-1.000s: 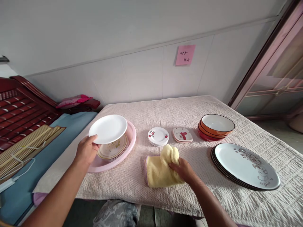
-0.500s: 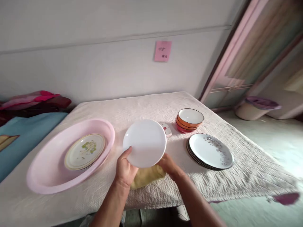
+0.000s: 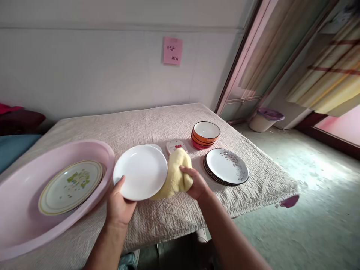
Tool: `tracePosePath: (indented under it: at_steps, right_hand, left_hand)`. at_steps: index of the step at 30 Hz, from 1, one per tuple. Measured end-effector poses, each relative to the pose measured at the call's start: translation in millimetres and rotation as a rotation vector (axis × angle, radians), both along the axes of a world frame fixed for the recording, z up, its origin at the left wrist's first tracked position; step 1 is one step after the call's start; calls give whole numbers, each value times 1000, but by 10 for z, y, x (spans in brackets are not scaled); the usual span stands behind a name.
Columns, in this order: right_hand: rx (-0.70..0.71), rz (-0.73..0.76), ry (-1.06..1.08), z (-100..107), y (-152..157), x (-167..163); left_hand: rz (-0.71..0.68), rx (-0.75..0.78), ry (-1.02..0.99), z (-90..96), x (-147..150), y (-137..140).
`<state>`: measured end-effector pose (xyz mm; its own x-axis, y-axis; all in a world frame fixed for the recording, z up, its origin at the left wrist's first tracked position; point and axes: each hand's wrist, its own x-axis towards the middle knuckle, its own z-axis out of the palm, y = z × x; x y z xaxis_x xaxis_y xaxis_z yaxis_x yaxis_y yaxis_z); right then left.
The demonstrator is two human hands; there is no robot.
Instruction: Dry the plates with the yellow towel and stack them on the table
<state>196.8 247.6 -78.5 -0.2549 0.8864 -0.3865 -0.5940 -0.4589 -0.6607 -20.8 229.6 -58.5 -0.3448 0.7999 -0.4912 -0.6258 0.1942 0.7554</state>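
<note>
A plain white plate (image 3: 140,172) is tilted toward me in my left hand (image 3: 119,204), the thumb over its rim and the other fingers hidden beneath. My right hand (image 3: 195,182) grips a yellow cloth (image 3: 177,173) just right of the plate; part of the cloth reaches behind the plate's lower right edge. Behind the plate, another white rounded piece (image 3: 155,146) shows only in part. Beside it lies a small pinkish-white dish with a red heart-like mark (image 3: 176,146).
On the left, a pink basin (image 3: 97,148) holds plates with a green leaf pattern (image 3: 71,186). Orange and red bowls (image 3: 206,133) are stacked at the right, behind a pile of dark-rimmed floral plates (image 3: 227,167). A quilted cover (image 3: 157,228) drapes the table.
The view has turned to the right. My right hand has brought the cloth up from under the plate to its right side. My left hand still holds the plate.
</note>
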Motion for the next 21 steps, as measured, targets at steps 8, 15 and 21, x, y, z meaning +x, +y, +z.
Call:
tracePosePath:
  at_steps: [8,15,21]
  right_hand:
    - [208,-297,-149,-27,55,150]
    - [397,-559,-432,-173,-34,17]
    - [1078,49,-953,-209,-278,-403]
  left_hand:
    - [4,85,-121,32,95,-5]
    - [-77,62,-182,-29,264,-39]
    - [-206,200,-260,-217,276,-3]
